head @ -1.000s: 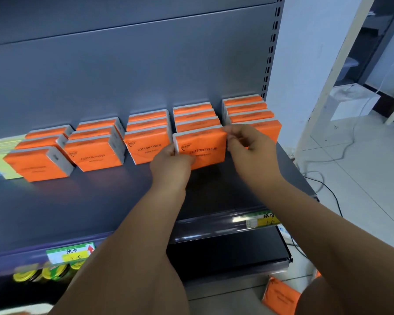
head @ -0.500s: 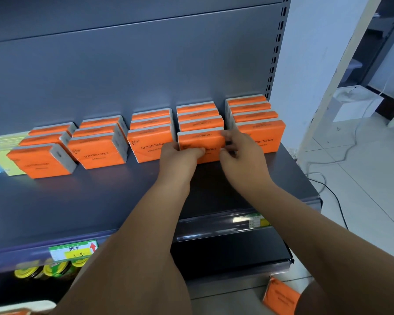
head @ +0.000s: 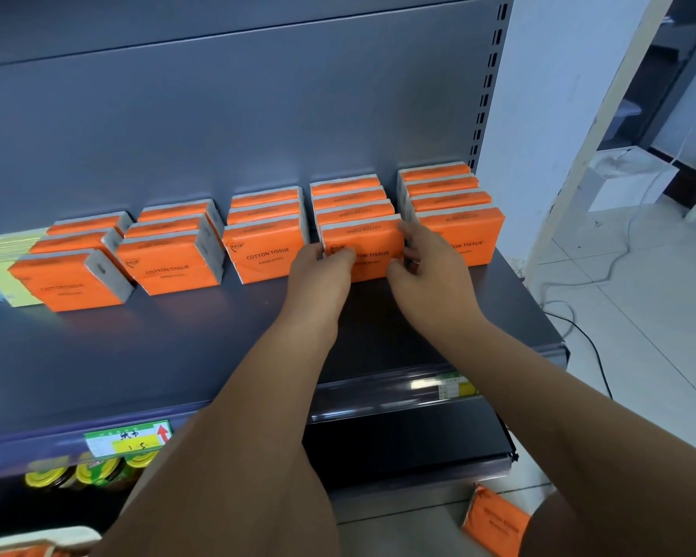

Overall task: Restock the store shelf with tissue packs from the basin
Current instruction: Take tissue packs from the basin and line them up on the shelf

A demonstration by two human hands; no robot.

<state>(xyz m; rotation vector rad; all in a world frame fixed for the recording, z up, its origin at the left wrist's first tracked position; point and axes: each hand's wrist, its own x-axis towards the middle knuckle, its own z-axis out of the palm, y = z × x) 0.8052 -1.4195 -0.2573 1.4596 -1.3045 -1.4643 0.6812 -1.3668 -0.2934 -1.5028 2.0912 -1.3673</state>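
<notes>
An orange tissue pack (head: 368, 245) stands upright on the grey shelf (head: 145, 347) at the front of the fourth row from the left. My left hand (head: 320, 271) holds its left edge with curled fingers and the thumb across its front. My right hand (head: 426, 263) grips its right edge, between it and the rightmost row (head: 459, 231). Further rows of orange packs (head: 169, 259) line the shelf's back panel to the left. The white basin's rim (head: 37, 540) shows at the bottom left corner, with something orange inside.
Pale yellow and blue packs (head: 5, 271) sit at the shelf's far left. Yellow-lidded jars (head: 93, 472) stand on the shelf below. One orange pack (head: 495, 524) lies on the floor at lower right. Cables (head: 579, 275) trail over the white floor tiles.
Both hands have pushed the held pack back and down onto the shelf, so that it now stands against the packs behind it in its row.
</notes>
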